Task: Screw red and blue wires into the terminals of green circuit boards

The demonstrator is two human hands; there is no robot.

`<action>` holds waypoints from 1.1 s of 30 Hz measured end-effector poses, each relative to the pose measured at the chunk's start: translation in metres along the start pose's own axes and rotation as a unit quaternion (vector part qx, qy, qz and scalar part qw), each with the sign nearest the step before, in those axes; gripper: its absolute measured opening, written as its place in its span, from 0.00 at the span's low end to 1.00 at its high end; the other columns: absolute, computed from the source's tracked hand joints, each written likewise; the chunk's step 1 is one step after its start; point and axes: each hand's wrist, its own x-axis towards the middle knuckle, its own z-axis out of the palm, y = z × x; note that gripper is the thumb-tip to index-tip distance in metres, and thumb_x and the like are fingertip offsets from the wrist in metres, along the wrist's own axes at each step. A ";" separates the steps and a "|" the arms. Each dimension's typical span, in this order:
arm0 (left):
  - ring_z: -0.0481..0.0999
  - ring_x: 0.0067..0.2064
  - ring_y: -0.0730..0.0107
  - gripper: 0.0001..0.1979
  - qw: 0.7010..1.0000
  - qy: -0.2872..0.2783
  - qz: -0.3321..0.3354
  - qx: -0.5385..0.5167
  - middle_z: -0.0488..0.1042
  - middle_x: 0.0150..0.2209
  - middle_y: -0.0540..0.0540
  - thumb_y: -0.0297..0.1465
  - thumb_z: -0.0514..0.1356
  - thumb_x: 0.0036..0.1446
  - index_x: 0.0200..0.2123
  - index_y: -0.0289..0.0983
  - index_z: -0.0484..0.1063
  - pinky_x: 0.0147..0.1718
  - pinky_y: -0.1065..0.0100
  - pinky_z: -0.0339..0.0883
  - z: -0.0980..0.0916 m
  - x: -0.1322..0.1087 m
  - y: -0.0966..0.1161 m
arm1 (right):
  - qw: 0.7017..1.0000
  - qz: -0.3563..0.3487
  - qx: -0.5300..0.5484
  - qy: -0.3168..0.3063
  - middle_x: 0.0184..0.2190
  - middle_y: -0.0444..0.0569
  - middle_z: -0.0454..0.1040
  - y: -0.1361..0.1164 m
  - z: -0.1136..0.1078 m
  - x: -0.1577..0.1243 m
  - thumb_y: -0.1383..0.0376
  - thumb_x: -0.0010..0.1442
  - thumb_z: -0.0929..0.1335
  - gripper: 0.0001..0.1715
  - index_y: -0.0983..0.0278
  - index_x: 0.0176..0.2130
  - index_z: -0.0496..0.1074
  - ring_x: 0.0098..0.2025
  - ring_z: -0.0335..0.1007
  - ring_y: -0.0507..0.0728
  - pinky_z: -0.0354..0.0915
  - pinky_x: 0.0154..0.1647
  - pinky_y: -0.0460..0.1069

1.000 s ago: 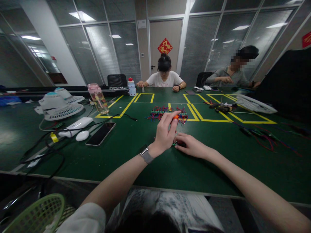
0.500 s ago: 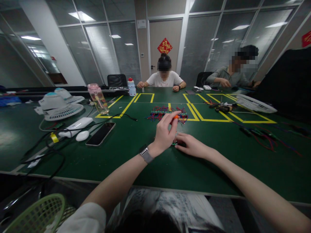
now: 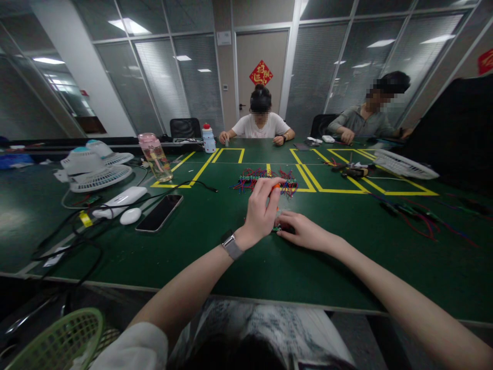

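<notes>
My left hand (image 3: pixel 257 210) is closed around a slim upright tool with an orange top, which looks like a screwdriver (image 3: pixel 276 187). Its fingers hide most of the shaft, and the tip cannot be made out. Below it, my right hand (image 3: pixel 302 229) lies low on the table, thumb and fingers closed on a small green circuit board (image 3: pixel 276 228). Only one edge of that board shows. Just beyond my left hand is a row of green circuit boards with red and blue wires (image 3: pixel 246 178).
Left are a phone (image 3: pixel 159 213), a white mouse-like object (image 3: pixel 131 216), black cables, a pink-lided bottle (image 3: pixel 156 159) and white fans (image 3: pixel 96 172). Right lie wired boards (image 3: pixel 408 210) and hand tools (image 3: pixel 354 171). Two people sit across the green table (image 3: pixel 215 267).
My left fingers and the screwdriver's orange top have shifted slightly left and turned a little. My right hand stays on the board. The right-hand co-worker's hand has moved lower.
</notes>
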 end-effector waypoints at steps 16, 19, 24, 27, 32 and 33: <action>0.74 0.45 0.68 0.13 0.999 -0.012 -0.016 -0.026 0.74 0.45 0.44 0.30 0.49 0.68 0.50 0.38 0.69 0.47 0.63 0.69 0.001 -0.002 -0.004 | 1.000 0.000 -0.001 -0.001 0.34 0.49 0.70 -0.002 -0.001 0.001 0.67 0.60 0.67 0.06 0.64 0.40 0.71 0.34 0.67 0.56 0.65 0.37 0.50; 0.74 0.44 0.68 0.13 0.999 -0.019 -0.021 -0.029 0.74 0.45 0.44 0.31 0.49 0.68 0.51 0.39 0.69 0.46 0.63 0.70 0.001 -0.002 -0.004 | 1.000 -0.001 0.001 0.002 0.34 0.49 0.70 -0.001 -0.001 0.000 0.67 0.60 0.67 0.05 0.64 0.40 0.71 0.34 0.67 0.56 0.65 0.37 0.49; 0.74 0.45 0.68 0.13 0.999 -0.020 -0.024 -0.032 0.74 0.45 0.44 0.30 0.49 0.68 0.51 0.39 0.69 0.46 0.63 0.70 0.001 -0.002 -0.004 | 1.000 0.003 -0.001 -0.003 0.34 0.49 0.70 -0.003 -0.002 0.000 0.67 0.60 0.67 0.06 0.64 0.40 0.72 0.34 0.67 0.56 0.65 0.37 0.49; 0.74 0.44 0.68 0.13 0.999 -0.018 -0.020 -0.030 0.74 0.45 0.44 0.30 0.49 0.68 0.51 0.39 0.69 0.46 0.63 0.70 0.001 -0.002 -0.004 | 1.000 0.003 0.001 -0.004 0.34 0.49 0.71 -0.002 -0.002 0.001 0.67 0.60 0.67 0.07 0.64 0.41 0.72 0.35 0.67 0.56 0.65 0.37 0.50; 0.74 0.44 0.68 0.13 0.999 -0.025 -0.022 -0.030 0.73 0.45 0.44 0.31 0.49 0.68 0.51 0.39 0.69 0.44 0.62 0.71 0.002 -0.002 -0.005 | 1.000 -0.003 0.007 -0.003 0.36 0.49 0.72 0.000 0.000 0.000 0.68 0.60 0.67 0.09 0.63 0.43 0.73 0.36 0.68 0.57 0.66 0.38 0.50; 0.74 0.44 0.67 0.13 0.999 -0.025 -0.023 -0.030 0.73 0.45 0.44 0.31 0.49 0.68 0.51 0.39 0.69 0.44 0.62 0.71 0.003 -0.002 -0.005 | 1.000 -0.003 0.006 -0.003 0.36 0.49 0.72 0.000 0.000 0.000 0.68 0.60 0.67 0.10 0.63 0.43 0.73 0.36 0.68 0.57 0.66 0.38 0.50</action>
